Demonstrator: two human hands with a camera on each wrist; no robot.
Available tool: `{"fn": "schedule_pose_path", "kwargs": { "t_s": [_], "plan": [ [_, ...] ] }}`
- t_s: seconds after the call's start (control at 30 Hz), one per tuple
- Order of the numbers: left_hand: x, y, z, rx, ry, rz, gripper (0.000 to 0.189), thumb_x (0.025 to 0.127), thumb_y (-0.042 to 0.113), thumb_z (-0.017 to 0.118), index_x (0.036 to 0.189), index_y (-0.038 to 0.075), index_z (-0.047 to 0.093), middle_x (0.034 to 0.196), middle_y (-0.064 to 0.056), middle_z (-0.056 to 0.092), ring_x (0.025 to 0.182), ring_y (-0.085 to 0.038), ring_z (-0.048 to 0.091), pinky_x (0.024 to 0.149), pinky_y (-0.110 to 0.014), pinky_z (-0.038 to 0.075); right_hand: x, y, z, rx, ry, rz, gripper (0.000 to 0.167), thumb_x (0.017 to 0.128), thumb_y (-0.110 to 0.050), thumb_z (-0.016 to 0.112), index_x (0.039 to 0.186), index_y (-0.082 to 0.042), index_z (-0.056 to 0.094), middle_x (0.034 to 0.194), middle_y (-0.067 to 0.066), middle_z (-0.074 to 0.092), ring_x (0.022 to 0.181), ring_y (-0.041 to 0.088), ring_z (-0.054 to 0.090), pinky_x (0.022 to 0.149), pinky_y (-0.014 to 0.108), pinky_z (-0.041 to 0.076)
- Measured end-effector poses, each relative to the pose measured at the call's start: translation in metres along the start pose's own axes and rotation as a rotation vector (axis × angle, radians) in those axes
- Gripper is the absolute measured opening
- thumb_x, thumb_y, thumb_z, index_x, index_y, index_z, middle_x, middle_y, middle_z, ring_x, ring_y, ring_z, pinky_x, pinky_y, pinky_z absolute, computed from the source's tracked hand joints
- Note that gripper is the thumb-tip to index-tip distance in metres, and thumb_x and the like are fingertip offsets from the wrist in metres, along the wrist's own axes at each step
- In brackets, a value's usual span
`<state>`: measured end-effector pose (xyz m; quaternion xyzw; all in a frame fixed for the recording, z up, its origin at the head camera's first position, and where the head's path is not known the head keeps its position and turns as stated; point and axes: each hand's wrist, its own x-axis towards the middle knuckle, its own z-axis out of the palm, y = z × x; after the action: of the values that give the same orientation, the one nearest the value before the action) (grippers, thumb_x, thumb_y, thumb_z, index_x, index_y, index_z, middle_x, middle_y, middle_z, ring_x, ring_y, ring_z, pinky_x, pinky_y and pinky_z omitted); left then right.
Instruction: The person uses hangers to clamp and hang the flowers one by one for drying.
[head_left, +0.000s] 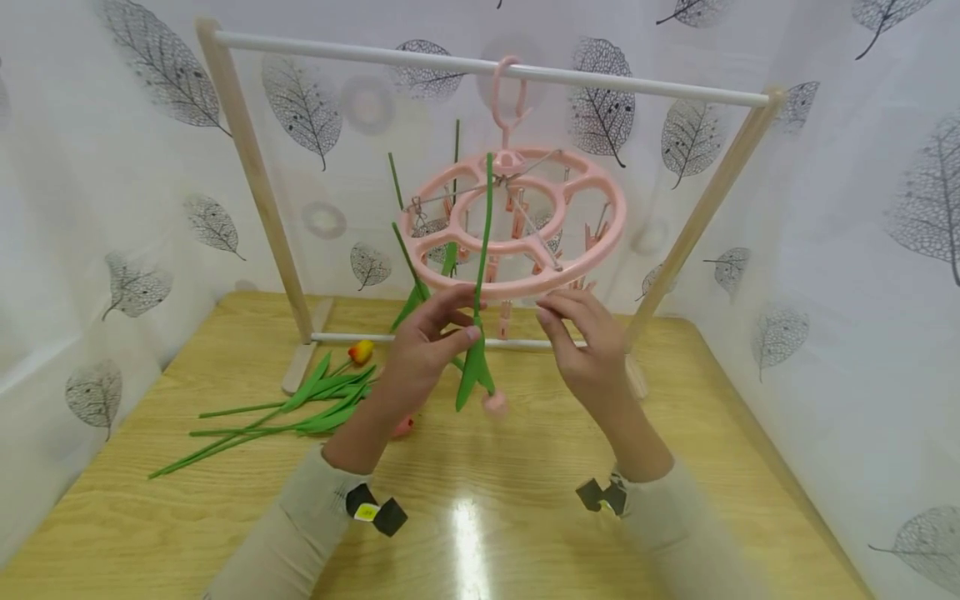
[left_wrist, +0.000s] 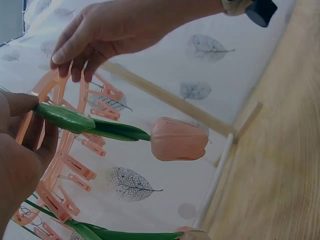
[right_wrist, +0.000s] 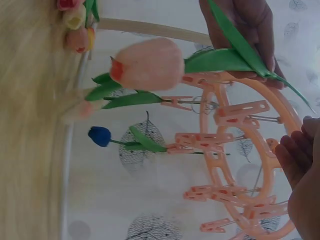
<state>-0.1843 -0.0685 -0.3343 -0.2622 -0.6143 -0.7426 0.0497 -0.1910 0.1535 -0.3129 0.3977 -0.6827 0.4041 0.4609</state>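
Observation:
A pink tulip [left_wrist: 179, 139] with green leaves hangs head down, its stem [head_left: 486, 225] rising past the hanger's rim. My left hand [head_left: 427, 333] pinches that stem just above the leaves, between thumb and fingers. The round pink clip hanger [head_left: 592, 265] hangs by its hook from a white rod. My right hand [head_left: 588, 342] is at the hanger's near right rim, fingers bent and seeming to hold it; the exact contact is partly hidden. Clothespins [left_wrist: 77, 165] dangle below the ring. A blue tulip [right_wrist: 100, 136] and another pale pink tulip [right_wrist: 80, 111] hang head down from the hanger.
Several loose tulips [head_left: 330, 400] lie on the wooden table [head_left: 555, 508], left of my left forearm. A wooden stand [head_left: 258, 183] with a white top rod [head_left: 360, 54] spans the back. Leaf-patterned curtain [head_left: 847, 275] surrounds the table.

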Motion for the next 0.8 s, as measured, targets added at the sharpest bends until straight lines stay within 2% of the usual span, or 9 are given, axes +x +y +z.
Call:
{"fn": "schedule_pose_path", "kwargs": {
  "t_s": [0.07,0.17,0.27,0.37,0.5,0.67,0.8],
  "plan": [
    [0.0,0.0,0.0,0.016,0.006,0.005,0.049,0.095,-0.003,0.064,0.141,0.01,0.055,0.129,-0.006,0.061,0.108,-0.021,0.057,0.082,-0.021,0.056,-0.009,0.003,0.007,0.009,-0.048,0.103,0.017,0.091,0.001,0.071,0.107,0.008,0.071,0.1,0.019,0.07,0.093,0.028,0.067,0.089,0.022,0.055],
    [-0.001,0.0,0.001,0.023,0.008,0.017,0.049,0.095,-0.003,0.064,0.141,0.009,0.055,0.13,-0.009,0.061,0.108,-0.021,0.057,0.083,-0.022,0.056,-0.018,0.006,0.019,0.047,-0.099,0.26,0.029,0.085,0.007,0.074,0.114,0.006,0.069,0.106,0.019,0.07,0.1,0.029,0.067,0.092,0.026,0.056],
    [-0.001,0.0,0.001,0.026,0.006,0.031,0.048,0.095,-0.004,0.063,0.141,0.008,0.055,0.13,-0.011,0.061,0.107,-0.021,0.057,0.083,-0.022,0.056,-0.022,0.006,0.029,0.11,-0.119,0.374,0.032,0.086,0.003,0.075,0.118,0.005,0.067,0.112,0.018,0.07,0.106,0.03,0.067,0.096,0.032,0.056],
    [-0.001,0.0,0.001,0.035,0.001,0.035,0.047,0.096,-0.003,0.062,0.141,0.009,0.055,0.13,-0.011,0.061,0.107,-0.022,0.058,0.083,-0.022,0.056,-0.024,0.003,0.037,0.163,-0.124,0.453,0.031,0.089,-0.005,0.075,0.118,0.0,0.066,0.117,0.012,0.07,0.111,0.026,0.067,0.099,0.033,0.054],
    [0.0,0.0,0.002,0.038,-0.005,0.042,0.047,0.096,-0.002,0.062,0.141,0.009,0.056,0.131,-0.011,0.061,0.108,-0.023,0.058,0.083,-0.023,0.056,-0.024,0.0,0.044,0.195,-0.097,0.454,0.027,0.09,-0.007,0.075,0.114,0.0,0.065,0.114,0.01,0.071,0.108,0.024,0.068,0.099,0.031,0.054],
    [0.0,-0.001,0.002,0.034,-0.014,0.054,0.046,0.097,-0.002,0.062,0.141,0.007,0.055,0.132,-0.011,0.06,0.108,-0.022,0.057,0.085,-0.023,0.056,-0.024,-0.001,0.046,0.195,-0.045,0.333,0.023,0.087,0.006,0.074,0.108,0.005,0.065,0.107,0.016,0.07,0.102,0.026,0.069,0.095,0.033,0.057],
    [-0.002,-0.003,0.003,0.087,0.02,0.101,0.044,0.097,-0.002,0.062,0.14,0.008,0.057,0.129,-0.011,0.061,0.108,-0.021,0.058,0.089,-0.025,0.056,-0.022,-0.006,0.045,0.218,-0.004,0.271,0.019,0.086,0.011,0.072,0.104,0.008,0.066,0.109,0.02,0.068,0.103,0.022,0.068,0.092,0.033,0.058]
  ]
}}
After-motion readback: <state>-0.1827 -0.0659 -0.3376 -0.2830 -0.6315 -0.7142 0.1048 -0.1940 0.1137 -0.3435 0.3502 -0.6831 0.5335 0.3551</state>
